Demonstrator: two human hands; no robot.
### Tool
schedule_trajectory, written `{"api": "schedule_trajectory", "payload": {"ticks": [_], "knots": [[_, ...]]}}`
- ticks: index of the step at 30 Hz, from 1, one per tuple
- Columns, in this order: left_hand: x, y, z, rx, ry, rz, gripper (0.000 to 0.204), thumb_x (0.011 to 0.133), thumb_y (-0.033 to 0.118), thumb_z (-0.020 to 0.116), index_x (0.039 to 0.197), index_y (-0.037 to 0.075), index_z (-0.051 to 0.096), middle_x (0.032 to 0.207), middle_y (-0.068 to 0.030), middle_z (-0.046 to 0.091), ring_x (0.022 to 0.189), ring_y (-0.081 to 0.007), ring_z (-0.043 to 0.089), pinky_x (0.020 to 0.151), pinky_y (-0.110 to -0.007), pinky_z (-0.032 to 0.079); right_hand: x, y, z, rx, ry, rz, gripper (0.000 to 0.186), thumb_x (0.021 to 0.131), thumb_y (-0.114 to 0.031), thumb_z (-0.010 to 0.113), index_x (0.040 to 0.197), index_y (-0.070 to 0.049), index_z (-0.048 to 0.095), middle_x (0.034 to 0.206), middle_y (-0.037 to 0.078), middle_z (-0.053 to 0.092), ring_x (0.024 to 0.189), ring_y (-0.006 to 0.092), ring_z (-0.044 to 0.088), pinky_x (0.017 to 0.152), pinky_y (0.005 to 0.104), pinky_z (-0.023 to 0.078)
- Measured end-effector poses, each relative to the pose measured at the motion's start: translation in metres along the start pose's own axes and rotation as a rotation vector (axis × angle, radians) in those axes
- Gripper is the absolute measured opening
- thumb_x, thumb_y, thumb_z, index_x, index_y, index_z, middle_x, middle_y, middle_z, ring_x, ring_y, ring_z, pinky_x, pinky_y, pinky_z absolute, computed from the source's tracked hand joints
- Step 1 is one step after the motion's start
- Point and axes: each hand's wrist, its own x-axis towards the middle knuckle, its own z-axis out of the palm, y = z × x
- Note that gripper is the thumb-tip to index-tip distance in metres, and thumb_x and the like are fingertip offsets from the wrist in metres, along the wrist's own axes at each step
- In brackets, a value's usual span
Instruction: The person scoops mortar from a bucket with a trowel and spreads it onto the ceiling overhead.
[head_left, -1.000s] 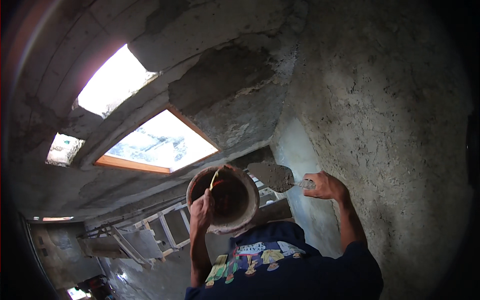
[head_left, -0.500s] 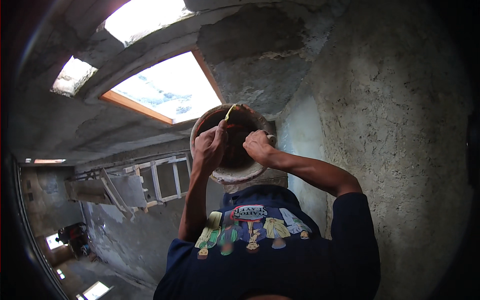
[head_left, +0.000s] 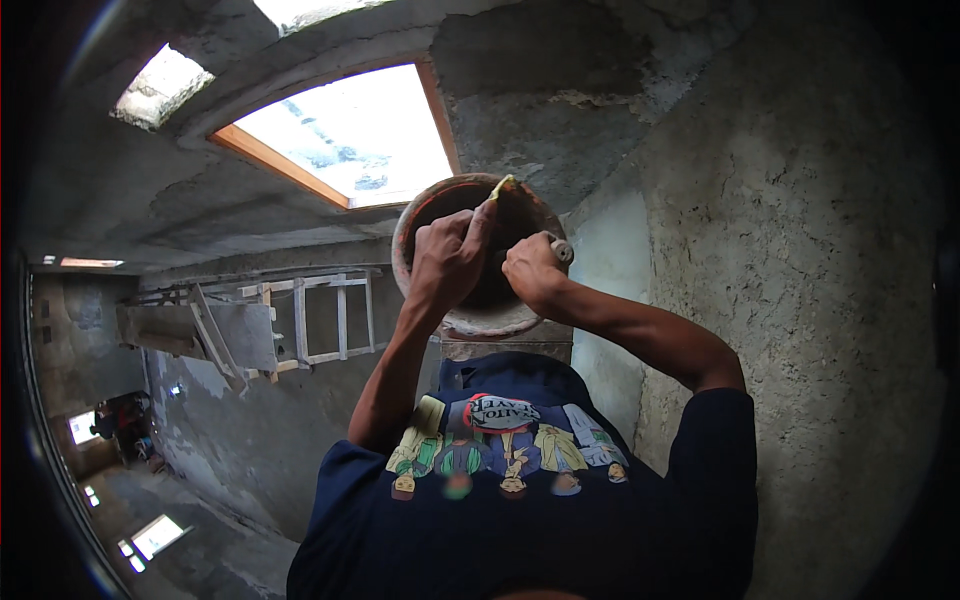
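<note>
A round, mortar-crusted bucket (head_left: 470,316) with a reddish, dark interior is in front of my chest. My left hand (head_left: 445,258) is closed on its thin yellow handle (head_left: 504,186) at the near side of the opening. My right hand (head_left: 535,270) is closed round the trowel handle (head_left: 563,250), reaching over the bucket's right side; the trowel's blade is hidden inside the bucket or behind my fist.
A rough plastered wall (head_left: 780,320) fills the right side. At left are a wooden ladder-like frame (head_left: 342,315), boards (head_left: 240,335) and a dim cluster of items (head_left: 135,430). A wood-framed window opening (head_left: 350,130) and smaller openings (head_left: 160,85) are above.
My right hand with the trowel has moved left into the bucket, and the blade is now out of sight. The bucket and my left hand sit higher in the picture.
</note>
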Motion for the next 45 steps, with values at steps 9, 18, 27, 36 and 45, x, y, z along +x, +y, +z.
{"api": "schedule_trajectory", "payload": {"ticks": [9,18,27,36,45], "knots": [[0.003,0.008,0.021,-0.063,-0.009,0.014,0.059,0.102,0.048,0.044,0.067,0.002,0.058,0.052,-0.0090,0.050,0.049,-0.0200,0.047,0.053,-0.039,0.037,0.009,-0.014,0.031,0.117,0.114,-0.108,0.018,0.086,-0.016,0.062,0.093,-0.015,0.078,0.090,0.005,0.075,0.086,0.0237,0.073,0.069,0.0392,0.057],[-0.004,-0.001,0.037,-0.277,-0.058,-0.082,0.054,0.103,0.040,0.047,0.067,0.000,0.055,0.054,-0.0066,0.048,0.049,-0.0172,0.044,0.051,-0.037,0.036,-0.027,-0.011,0.045,0.331,0.312,-0.211,0.021,0.087,-0.014,0.057,0.080,-0.014,0.077,0.081,0.009,0.073,0.082,0.0244,0.073,0.068,0.0378,0.057],[-0.016,0.025,0.030,-0.537,-0.280,-0.249,0.056,0.103,0.043,0.047,0.064,0.003,0.049,0.054,0.0007,0.041,0.051,-0.0068,0.038,0.048,-0.030,0.031,-0.019,0.021,0.060,0.661,0.195,-0.186,0.017,0.071,-0.020,0.077,0.079,-0.007,0.069,0.087,0.015,0.071,0.091,0.0334,0.070,0.077,0.0448,0.054],[-0.019,0.043,0.006,-0.919,-0.327,-0.383,0.044,0.105,0.042,0.045,0.070,0.015,0.045,0.052,0.0091,0.031,0.036,-0.0014,0.023,0.033,-0.022,0.015,0.022,0.010,0.075,0.877,0.243,-0.295,0.037,0.074,-0.032,0.081,0.081,0.000,0.064,0.079,0.020,0.066,0.085,0.0396,0.067,0.068,0.0464,0.053],[-0.006,0.001,-0.043,-0.781,-0.040,-0.437,0.043,0.105,0.040,0.044,0.070,0.014,0.046,0.051,0.0087,0.031,0.038,-0.0020,0.025,0.035,-0.023,0.017,-0.001,0.029,0.058,0.915,0.379,-0.287,0.051,0.070,-0.042,0.080,0.084,0.006,0.068,0.082,0.026,0.066,0.081,0.0411,0.067,0.068,0.0448,0.053]]}}
